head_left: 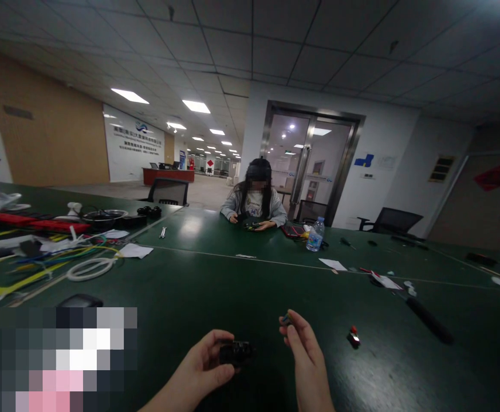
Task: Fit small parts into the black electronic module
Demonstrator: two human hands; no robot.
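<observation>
A small black device (239, 353) with a ridged or cylindrical body is gripped in my left hand (209, 366), low over the green table. Its exact kind is too dark to make out. My right hand (305, 355) is to the right of it, thumb and fingers pinched on a tiny greyish piece (286, 320) with a hint of yellow. The two hands are apart. On the tabletop right of my right hand lies a small item with a red top and a shiny body (353, 337).
Across the green table (215, 274) a person (256, 200) handles a dark object. A water bottle (315, 234) stands near them. Cables, a coiled white tube (90, 269) and tools crowd the left. A black-handled tool (429, 320) lies at right, near papers (386, 280). The lower left is pixelated.
</observation>
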